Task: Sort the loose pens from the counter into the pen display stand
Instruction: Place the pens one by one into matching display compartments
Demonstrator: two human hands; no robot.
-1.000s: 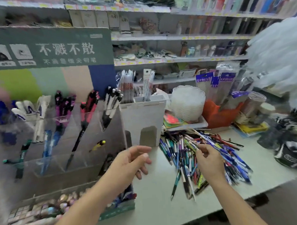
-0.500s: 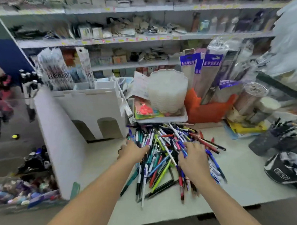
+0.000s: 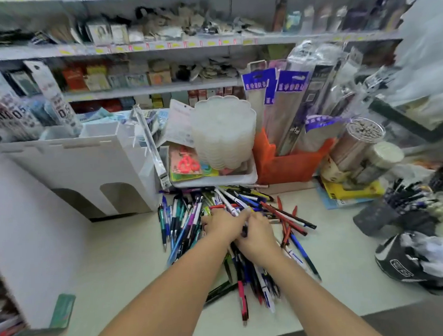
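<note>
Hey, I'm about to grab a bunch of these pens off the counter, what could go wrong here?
1. Both hands, left hand and right hand, sit close together on the pen pile; lifting a bunch may drag crossed pens along and scatter them.
2. Several pens lie near the counter's front edge; a nudge could roll them off.
3. The stack of clear trays stands right behind the pile; a quick lift might bump it.

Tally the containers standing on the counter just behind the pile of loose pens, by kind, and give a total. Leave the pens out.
White cardboard stand: 1
White tray: 1
Orange bin: 1
Round tubs: 2
Total: 5
</note>
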